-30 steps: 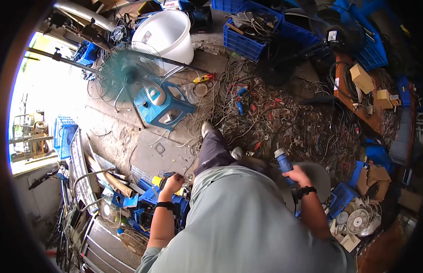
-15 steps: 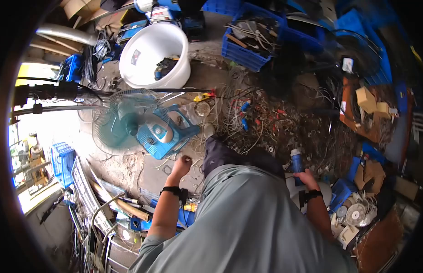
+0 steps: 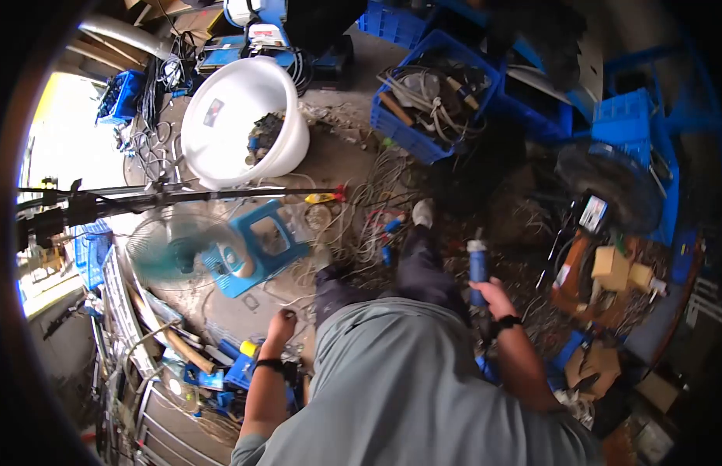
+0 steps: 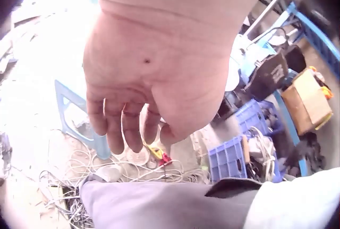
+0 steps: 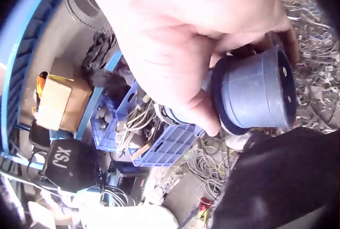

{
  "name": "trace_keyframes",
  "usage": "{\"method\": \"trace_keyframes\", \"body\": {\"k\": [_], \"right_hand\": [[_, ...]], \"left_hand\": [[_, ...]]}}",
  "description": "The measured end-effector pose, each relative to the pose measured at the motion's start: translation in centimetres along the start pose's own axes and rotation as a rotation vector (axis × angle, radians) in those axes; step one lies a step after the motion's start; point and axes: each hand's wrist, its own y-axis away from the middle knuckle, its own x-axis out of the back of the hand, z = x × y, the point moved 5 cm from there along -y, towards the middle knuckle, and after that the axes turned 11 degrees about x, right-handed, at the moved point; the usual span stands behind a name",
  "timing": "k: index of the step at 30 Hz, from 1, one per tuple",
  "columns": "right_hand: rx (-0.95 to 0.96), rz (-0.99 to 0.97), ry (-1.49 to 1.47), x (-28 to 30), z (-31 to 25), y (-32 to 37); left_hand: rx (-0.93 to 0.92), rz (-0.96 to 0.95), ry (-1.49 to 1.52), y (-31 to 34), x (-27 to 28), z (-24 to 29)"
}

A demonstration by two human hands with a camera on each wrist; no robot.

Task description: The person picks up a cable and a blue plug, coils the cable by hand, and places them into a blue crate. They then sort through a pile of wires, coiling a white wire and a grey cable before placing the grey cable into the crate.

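Observation:
My right hand [image 3: 498, 299] grips a blue bottle-shaped cylinder [image 3: 477, 268] with a pale top, held upright beside my right leg. In the right wrist view, the thumb and fingers curl round the blue cylinder [image 5: 252, 92], whose near end is a hollow ring with small holes. What kind of thing it is, I cannot tell. My left hand [image 3: 279, 330] hangs by my left side holding nothing, its fingers loosely bent in the left wrist view. A blue plastic stool [image 3: 272, 245] stands ahead of it, with a running teal fan [image 3: 182, 252] beside the stool.
Loose cables [image 3: 361, 221] and scraps litter the floor around my feet. Ahead stand a large white tub [image 3: 291, 147] and a blue crate [image 3: 407, 140] full of cables. A dark pole [image 3: 244, 194] crosses in front. Long pipes and scrap [image 3: 128, 311] lean at left.
The view has shifted as I step, with one foot now further forward on the right. My left hand has swung a little back left. The right hand keeps its grip on the blue cylinder.

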Motion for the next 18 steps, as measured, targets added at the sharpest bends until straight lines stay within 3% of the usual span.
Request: {"method": "trace_keyframes", "body": {"k": [2,4,6,8,11,14,18], "right_hand": [[0.083,-0.066,0.01,1.4,-4.4,-7.8],[-0.1,0.0,0.164,2.3,-11.7,-12.1],[-0.091,-0.009,0.127,3.4,-14.7,-19.0],[0.012,0.041,0.154,4.3,-16.6,-27.2],[0.218,0.13,0.389,6.0,-22.0,-36.4],[0.267,0.188,0.496,6.7,-27.3,-43.7],[0.361,0.24,0.507,7.4,-31.8,-52.5]], "left_hand": [[0.163,-0.023,0.182,2.1,-3.7,-0.6],[0.204,-0.1,0.217,3.4,-9.8,-3.4],[0.244,-0.017,0.205,8.2,-14.6,-2.3],[0.029,-0.105,0.338,12.2,-17.8,1.3],[0.332,-0.186,0.374,15.8,-19.4,4.0],[0.398,-0.204,0.578,15.2,-24.4,-0.8],[0.667,-0.323,0.757,13.5,-19.1,5.0]]}}
